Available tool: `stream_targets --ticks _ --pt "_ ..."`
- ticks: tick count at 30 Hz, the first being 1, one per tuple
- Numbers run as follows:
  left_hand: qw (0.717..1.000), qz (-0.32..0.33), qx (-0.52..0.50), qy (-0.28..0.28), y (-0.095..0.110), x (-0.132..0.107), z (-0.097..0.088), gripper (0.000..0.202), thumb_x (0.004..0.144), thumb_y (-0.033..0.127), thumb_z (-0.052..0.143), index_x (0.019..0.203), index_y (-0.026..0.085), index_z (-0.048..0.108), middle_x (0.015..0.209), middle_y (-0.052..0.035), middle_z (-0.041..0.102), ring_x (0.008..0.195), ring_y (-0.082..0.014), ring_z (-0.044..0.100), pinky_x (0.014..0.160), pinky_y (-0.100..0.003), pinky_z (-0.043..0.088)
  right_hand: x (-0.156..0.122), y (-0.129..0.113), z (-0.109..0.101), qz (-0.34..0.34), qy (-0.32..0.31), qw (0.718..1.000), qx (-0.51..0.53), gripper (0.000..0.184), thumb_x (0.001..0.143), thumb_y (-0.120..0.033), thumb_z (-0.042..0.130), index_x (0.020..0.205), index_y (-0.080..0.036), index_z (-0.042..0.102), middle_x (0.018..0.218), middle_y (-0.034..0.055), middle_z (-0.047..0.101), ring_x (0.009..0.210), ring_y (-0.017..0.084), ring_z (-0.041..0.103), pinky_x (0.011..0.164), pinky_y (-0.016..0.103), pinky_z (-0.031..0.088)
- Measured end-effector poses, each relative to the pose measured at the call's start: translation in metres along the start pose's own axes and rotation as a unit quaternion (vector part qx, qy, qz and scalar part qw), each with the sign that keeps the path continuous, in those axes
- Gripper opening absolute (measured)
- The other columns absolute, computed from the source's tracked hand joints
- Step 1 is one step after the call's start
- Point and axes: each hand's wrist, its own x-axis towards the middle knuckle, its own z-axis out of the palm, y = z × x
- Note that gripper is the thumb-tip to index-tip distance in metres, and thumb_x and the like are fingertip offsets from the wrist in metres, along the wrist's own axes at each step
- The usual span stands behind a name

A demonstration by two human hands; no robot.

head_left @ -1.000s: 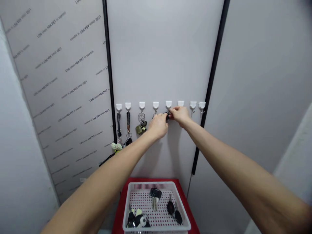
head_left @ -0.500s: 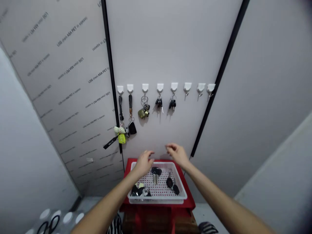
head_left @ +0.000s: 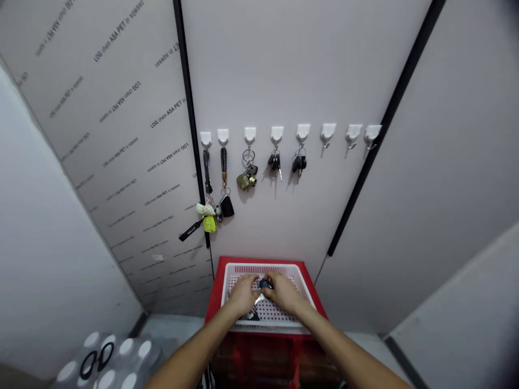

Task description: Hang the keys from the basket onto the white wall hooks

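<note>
Both hands are down inside a white perforated plastic basket (head_left: 302, 281). My right hand (head_left: 284, 293) curls its thumb and fingers around a bunch of keys (head_left: 265, 283) with dark heads. From the other side my left hand (head_left: 243, 294) closes in on the same keys, its fingertips and thumb at their edge; part of its grip is hidden. Another bunch of keys (head_left: 253, 313) lies at the basket's near side, partly covered by my left wrist. My right hand and forearm hide the basket's right part.
White hooks (head_left: 277, 134) line the wall in a row. Several hold keys, including a bunch with a brass-coloured charm (head_left: 244, 181) and one with a yellow-green fob (head_left: 209, 223); the three right-hand hooks (head_left: 327, 131) bear nothing. A red bag (head_left: 214, 294) supports the basket. Capped bottles (head_left: 126, 346) and black-handled scissors (head_left: 97, 361) are lower left.
Both hands have come down from above the basket's far edge into it and met at the dark-headed keys. The view has shifted slightly, with the hooks now higher and farther right.
</note>
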Motion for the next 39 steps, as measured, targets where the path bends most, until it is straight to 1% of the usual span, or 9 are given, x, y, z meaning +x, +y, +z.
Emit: stream_targets --ticks 7,12,17,19,23,27,30,34,39 --pt "0.999 0.019 -0.015 -0.025 -0.001 0.001 0.003 0.037 0.058 0.016 0.045 0.094 0.016 0.048 0.096 -0.0043 0.050 0.088 -0.0144 0.043 0.078 -0.023 0.031 -0.001 0.009 0.009 0.023 -0.013 0.989 0.145 0.017 0.059 -0.018 0.043 0.072 -0.014 0.052 0.061 0.0014 0.054 0.057 0.011 0.046 0.054 0.021 0.032" --pt "1.000 -0.003 -0.007 -0.025 -0.001 0.000 0.002 0.034 0.057 0.017 0.046 0.090 0.015 0.049 0.089 -0.0041 0.052 0.080 -0.0137 0.045 0.072 -0.022 0.033 -0.002 0.011 0.012 0.036 -0.002 0.960 0.276 0.012 0.060 -0.018 0.041 0.066 -0.014 0.051 0.055 -0.0013 0.050 0.053 0.009 0.044 0.052 0.020 0.033" --pt "0.999 0.003 -0.023 -0.038 -0.001 0.001 0.004 0.023 0.064 0.019 0.036 0.080 0.014 0.053 0.079 -0.0035 0.055 0.075 -0.0137 0.047 0.069 -0.023 0.034 -0.003 0.006 -0.001 0.067 0.022 0.929 0.364 0.012 0.060 -0.023 0.042 0.063 -0.014 0.049 0.052 -0.0021 0.048 0.051 0.009 0.044 0.051 0.021 0.035" --pt "0.997 0.012 -0.046 -0.053 -0.001 0.002 0.005 0.025 0.066 0.019 0.034 0.080 0.015 0.053 0.077 -0.0025 0.056 0.073 -0.0136 0.048 0.068 -0.024 0.035 -0.003 0.004 -0.005 0.064 0.012 0.925 0.373 0.013 0.060 -0.022 0.042 0.064 -0.013 0.051 0.054 -0.0010 0.050 0.053 0.010 0.046 0.054 0.023 0.036" --pt "0.994 0.033 -0.092 -0.043 -0.002 0.001 0.005 0.032 0.060 0.017 0.042 0.091 0.018 0.050 0.089 -0.0009 0.055 0.081 -0.0144 0.046 0.073 -0.024 0.033 -0.003 0.003 -0.003 0.019 -0.018 0.929 0.370 0.018 0.059 -0.018 0.040 0.068 -0.014 0.055 0.066 0.0023 0.057 0.066 0.013 0.050 0.065 0.026 0.037" --pt "0.990 0.044 -0.129 -0.029 -0.001 0.000 0.004 0.028 0.063 0.017 0.038 0.087 0.016 0.052 0.083 -0.0019 0.056 0.077 -0.0134 0.047 0.071 -0.023 0.034 -0.001 0.005 0.001 0.025 0.009 0.938 0.345 0.022 0.059 -0.017 0.040 0.074 -0.014 0.055 0.074 0.0036 0.058 0.070 0.014 0.051 0.068 0.028 0.037" --pt "0.985 0.038 -0.170 -0.022 0.001 -0.001 0.003 0.028 0.066 0.018 0.033 0.084 0.013 0.053 0.074 -0.0028 0.056 0.065 -0.0116 0.047 0.063 -0.022 0.036 0.000 0.005 -0.001 0.037 0.019 0.947 0.320 0.020 0.059 -0.018 0.041 0.074 -0.013 0.054 0.072 0.0042 0.057 0.068 0.014 0.050 0.065 0.027 0.038" --pt "0.975 0.032 -0.218 -0.032 0.004 0.000 0.003 0.028 0.065 0.017 0.033 0.083 0.011 0.054 0.065 -0.0015 0.054 0.058 -0.0099 0.044 0.056 -0.020 0.035 -0.002 0.007 -0.002 0.027 -0.031 0.942 0.333 0.019 0.062 -0.021 0.039 0.072 -0.012 0.052 0.060 0.0009 0.054 0.054 0.010 0.047 0.052 0.022 0.037" --pt "0.960 0.006 -0.273 -0.063 0.004 0.003 0.005 0.029 0.061 0.013 0.036 0.084 0.012 0.054 0.063 0.0009 0.053 0.055 -0.0085 0.042 0.054 -0.020 0.034 -0.002 0.007 -0.003 0.035 -0.051 0.934 0.351 0.014 0.059 -0.020 0.041 0.067 -0.012 0.049 0.052 -0.0025 0.048 0.045 0.006 0.040 0.044 0.018 0.031"
